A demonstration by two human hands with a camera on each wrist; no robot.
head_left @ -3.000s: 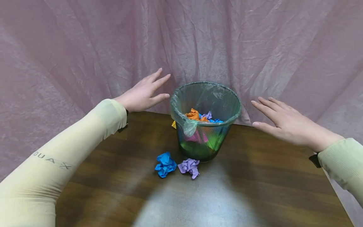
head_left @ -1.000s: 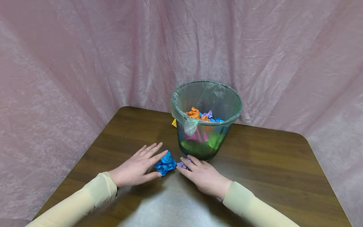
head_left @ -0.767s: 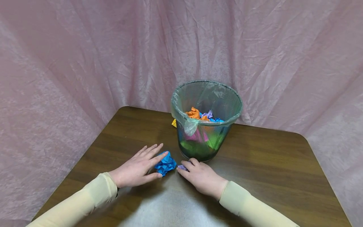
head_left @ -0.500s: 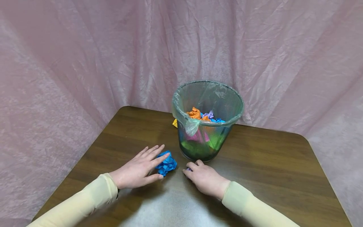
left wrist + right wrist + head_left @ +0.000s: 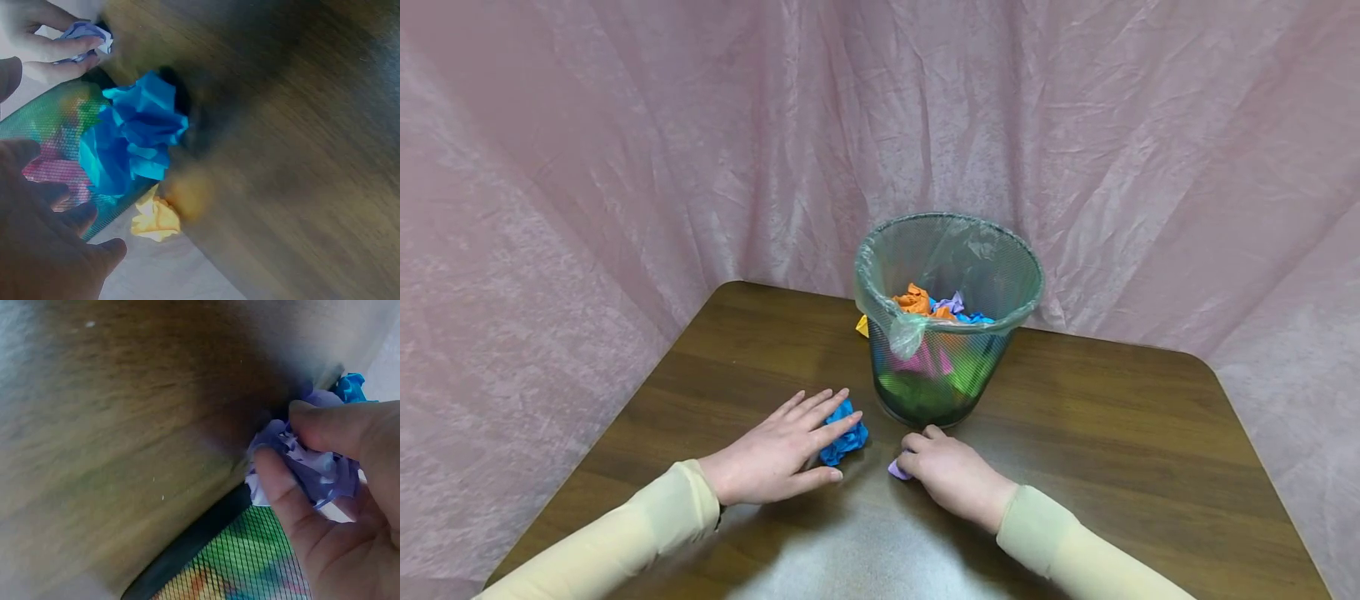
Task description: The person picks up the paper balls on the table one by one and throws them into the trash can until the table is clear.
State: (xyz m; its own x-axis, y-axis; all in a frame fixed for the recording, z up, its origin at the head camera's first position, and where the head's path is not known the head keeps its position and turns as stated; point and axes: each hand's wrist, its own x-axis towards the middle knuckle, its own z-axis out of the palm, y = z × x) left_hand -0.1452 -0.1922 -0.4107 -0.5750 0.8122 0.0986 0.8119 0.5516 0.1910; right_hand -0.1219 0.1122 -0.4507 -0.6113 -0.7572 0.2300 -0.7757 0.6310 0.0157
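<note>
My right hand (image 5: 953, 475) grips a crumpled purple paper ball (image 5: 306, 465) between thumb and fingers, just in front of the bin. Only a small corner of that ball shows in the head view. To the left, my left hand (image 5: 775, 454) hovers with fingers spread over a crumpled blue paper ball (image 5: 844, 435), partly covering it. In the left wrist view the blue ball (image 5: 134, 134) stands apart from the fingers. A dark mesh wastebasket (image 5: 947, 329) with a clear greenish liner holds several crumpled papers, orange, purple, blue, pink and green.
Behind the wastebasket's left side lies a yellow crumpled paper (image 5: 862, 326), mostly hidden in the head view. The brown wooden table (image 5: 1097, 417) has rounded far corners. A pink curtain (image 5: 775, 125) hangs behind it.
Both hands came down from beside the wastebasket to the two paper balls. The right fingers curled round the purple ball and drew it slightly right. The left hand shifted a little right over the blue one.
</note>
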